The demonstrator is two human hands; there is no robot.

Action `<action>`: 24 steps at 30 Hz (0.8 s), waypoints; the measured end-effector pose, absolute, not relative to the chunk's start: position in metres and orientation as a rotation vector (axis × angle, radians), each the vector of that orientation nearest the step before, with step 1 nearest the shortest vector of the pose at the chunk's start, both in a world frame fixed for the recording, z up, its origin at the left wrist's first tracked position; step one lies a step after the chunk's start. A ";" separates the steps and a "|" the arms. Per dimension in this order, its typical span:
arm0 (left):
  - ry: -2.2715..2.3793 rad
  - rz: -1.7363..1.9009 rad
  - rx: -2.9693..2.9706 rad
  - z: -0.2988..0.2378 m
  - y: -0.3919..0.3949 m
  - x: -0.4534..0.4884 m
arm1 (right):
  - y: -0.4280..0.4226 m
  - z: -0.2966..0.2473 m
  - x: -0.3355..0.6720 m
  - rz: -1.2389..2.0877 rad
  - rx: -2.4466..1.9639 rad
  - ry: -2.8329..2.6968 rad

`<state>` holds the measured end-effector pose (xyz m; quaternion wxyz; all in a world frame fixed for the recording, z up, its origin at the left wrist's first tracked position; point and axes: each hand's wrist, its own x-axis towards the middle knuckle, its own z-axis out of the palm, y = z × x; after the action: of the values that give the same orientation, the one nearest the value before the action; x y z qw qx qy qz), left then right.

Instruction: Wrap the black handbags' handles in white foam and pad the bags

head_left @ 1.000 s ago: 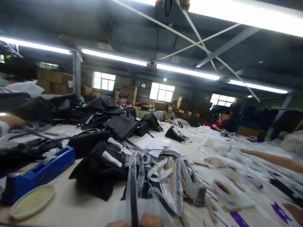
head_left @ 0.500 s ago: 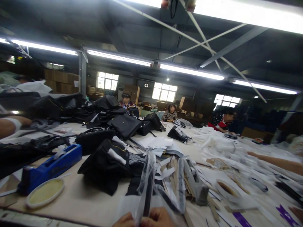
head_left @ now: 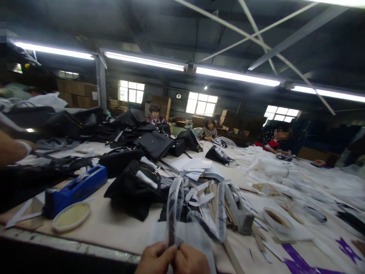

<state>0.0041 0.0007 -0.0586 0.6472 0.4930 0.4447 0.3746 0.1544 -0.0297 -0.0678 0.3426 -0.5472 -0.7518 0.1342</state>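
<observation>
At the bottom edge my left hand (head_left: 155,260) and my right hand (head_left: 191,260) are pressed together, both pinching the lower end of a black strap in a clear plastic sleeve (head_left: 172,207). The sleeved strap rises from my fingers and curls over the table. Just beyond it lie a black bag (head_left: 136,187) and a heap of grey and white strips (head_left: 212,201).
A blue tape dispenser (head_left: 74,190) and a shallow white dish (head_left: 71,216) sit near the table's front edge (head_left: 71,243). Black bags (head_left: 155,144) pile up at the left and middle. White paper and plastic (head_left: 270,167) cover the right. Other people sit at the far side; someone's arm (head_left: 13,148) enters at left.
The camera has tilted down and to the left, so both my hands now show fully at the bottom. An arm that lay across the right side is out of view.
</observation>
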 end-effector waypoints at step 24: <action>0.766 0.737 0.732 -0.033 -0.020 -0.013 | -0.055 -0.028 0.166 0.302 -1.182 -2.199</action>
<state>-0.0128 -0.0197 -0.0326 0.7988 0.3412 0.3570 0.3435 0.1656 -0.0548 -0.0275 0.3081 -0.4472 -0.8319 0.1142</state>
